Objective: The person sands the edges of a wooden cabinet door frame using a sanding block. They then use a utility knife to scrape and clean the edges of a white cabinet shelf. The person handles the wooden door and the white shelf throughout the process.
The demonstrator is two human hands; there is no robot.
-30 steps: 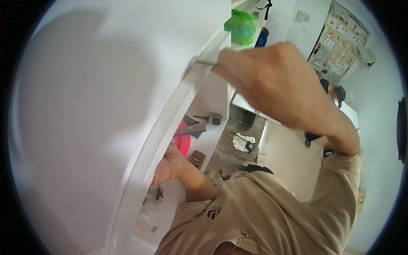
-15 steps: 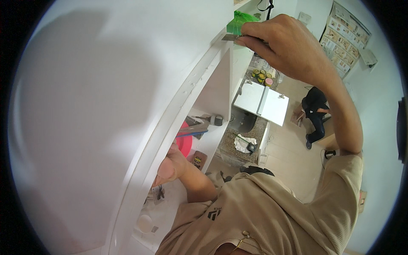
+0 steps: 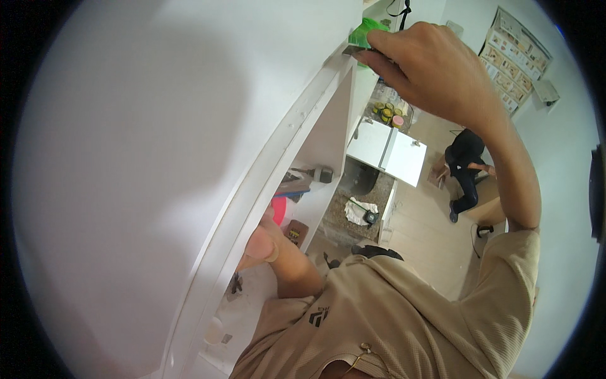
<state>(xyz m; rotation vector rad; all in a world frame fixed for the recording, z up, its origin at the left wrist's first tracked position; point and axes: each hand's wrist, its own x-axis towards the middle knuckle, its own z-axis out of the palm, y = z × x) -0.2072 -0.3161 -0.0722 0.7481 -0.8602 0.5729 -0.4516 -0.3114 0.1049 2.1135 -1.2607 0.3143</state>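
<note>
White, smooth panel fills the view from 7 o'clock through 9 to 12, bordered by a long, pale, slightly glossy edge strip that runs from 1 o'clock down to 7. Near 1 o'clock, the right hand pinches a small, thin, dark metal blade between thumb and fingers, its free end at the upper end of the strip, just beside a green translucent plastic bag. Toward 7 o'clock, the left hand lies at the strip's inner side; its fingers are hidden, so whether it grips or merely braces cannot be told. Small marks dot the strip. The step in hand appears to be working the blade along this edge; done well, it would call for a low blade angle, light and even pressure, and short strokes following the border, with corners kept from digging into the panel face. The left hand should best steady from below, clear of the blade's path. Near the centre, toward 8 o'clock, a bright pink rounded object sits in the white compartment beyond the strip; at 4 o'clock, a crumpled white cloth lies on a speckled stone tabletop.
</note>
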